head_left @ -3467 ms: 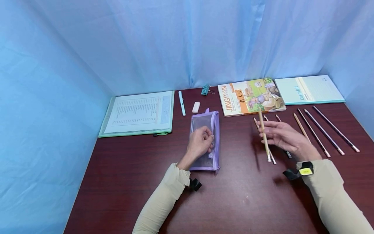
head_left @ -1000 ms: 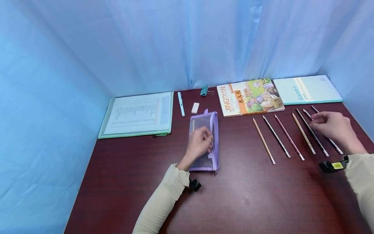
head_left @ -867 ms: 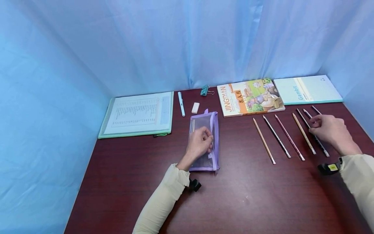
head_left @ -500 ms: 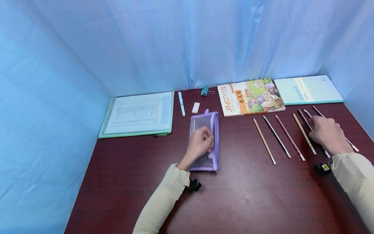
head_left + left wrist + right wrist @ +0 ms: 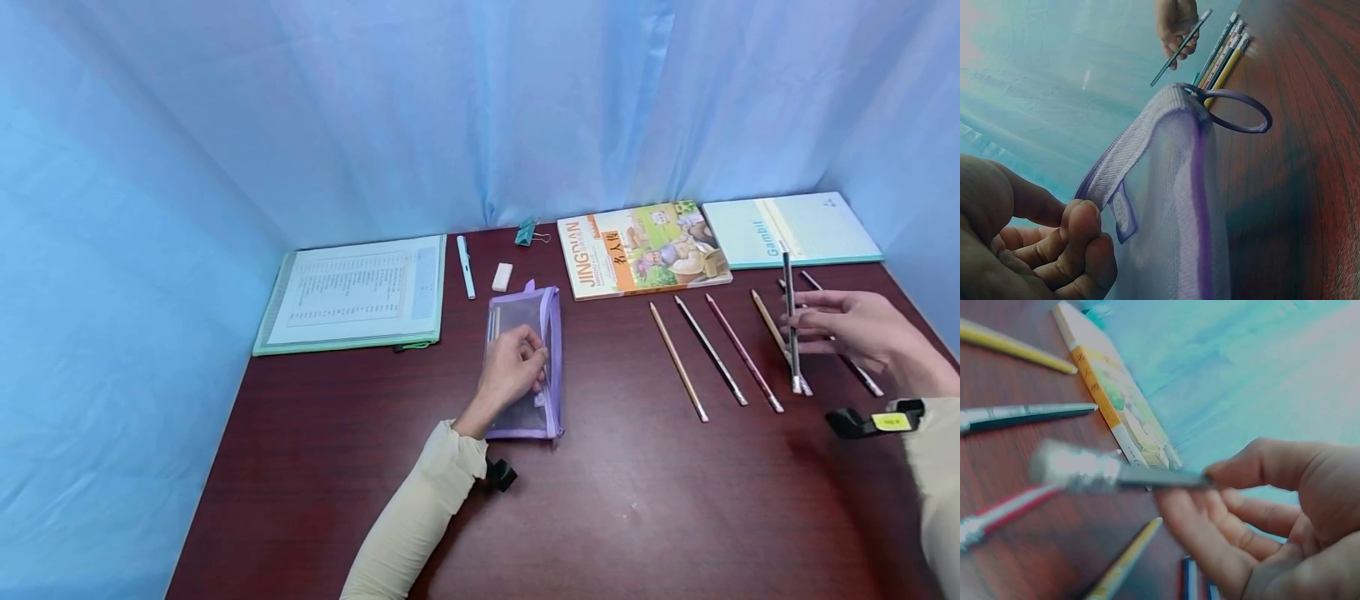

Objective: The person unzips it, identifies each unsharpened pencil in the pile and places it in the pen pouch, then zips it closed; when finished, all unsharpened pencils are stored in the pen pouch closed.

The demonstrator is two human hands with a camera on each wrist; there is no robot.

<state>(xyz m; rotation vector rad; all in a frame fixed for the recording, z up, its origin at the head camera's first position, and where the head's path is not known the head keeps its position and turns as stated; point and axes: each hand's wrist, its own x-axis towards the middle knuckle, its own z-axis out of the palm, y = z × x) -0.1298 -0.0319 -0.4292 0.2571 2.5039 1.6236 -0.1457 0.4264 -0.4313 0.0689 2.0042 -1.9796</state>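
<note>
My left hand pinches the zip edge of a purple mesh pencil case lying on the table. In the left wrist view thumb and finger grip the zip band beside a small tag. Light wooden pencils show through the mesh. At the right, my right hand holds a dark pencil above the table between thumb and fingers, its eraser end down. Below and left of that hand lie a wooden pencil, a black pencil, a red pencil and several more.
Along the back are a zipped document folder, a light blue pen, a white eraser, a teal binder clip, a picture-covered book and a pale notebook. Blue curtains surround the table.
The wooden pencil held earlier has left my right hand. That hand went to the row at the right, reached down and lifted a dark pencil. My left hand stays at the case.
</note>
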